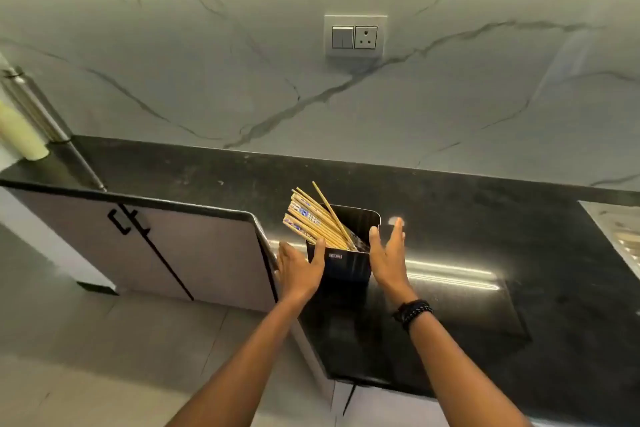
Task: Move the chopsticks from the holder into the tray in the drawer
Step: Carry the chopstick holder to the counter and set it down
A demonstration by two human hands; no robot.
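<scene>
Both hands flank the chopstick holder (pixel 346 270) on the black countertop (pixel 485 218)

Chopsticks (pixel 313 222) in holder, leaning left; blue print on them too small to read; small label (pixel 335 256) on holder front also illegible; left hand (pixel 298 270) and right hand (pixel 386 253) unclenched, fingers straight, thumbs at the holder's rim corners, gripping nothing; dark wristband (pixel 412 313) on right wrist
</scene>
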